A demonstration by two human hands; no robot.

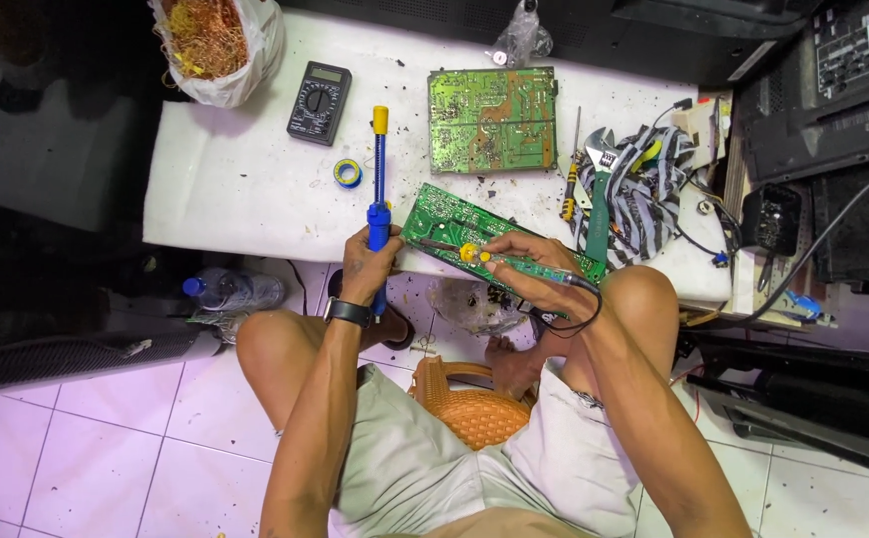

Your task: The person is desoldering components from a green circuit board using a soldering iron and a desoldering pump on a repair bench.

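Two green circuit boards lie on the white table (235,189). The larger circuit board (493,120) sits flat toward the far edge, and the smaller circuit board (454,224) slants across the near edge, right under the hands. At the far left corner a white plastic bag (255,60) stands open, stuffed with a tangle of copper wire (205,35). A clear plastic bag (522,35) lies crumpled at the far edge, its contents too small to make out.

The left hand (367,261) is wrapped in a fist around the blue barrel of a desoldering pump (379,189), whose yellow plunger end points away across the table; the hand sits just left of the smaller board's near-left corner. The right hand (529,261) pinches a soldering iron (464,249) with a yellow collar between thumb and fingers, its tip resting on the smaller board, its black cord (584,299) looping back over the wrist. A black wristwatch (348,312) sits on the left wrist.

A black multimeter (319,102) and a roll of blue tape (348,173) lie in the open left half of the table, where there is bare room. The right side is crowded: an adjustable wrench (599,189), a screwdriver (572,174) and a striped cloth (653,184) bunch up close to the smaller board. Below the near edge, the person's knees flank an orange plastic stool (474,403), and a water bottle (230,291) lies on the floor to the left.
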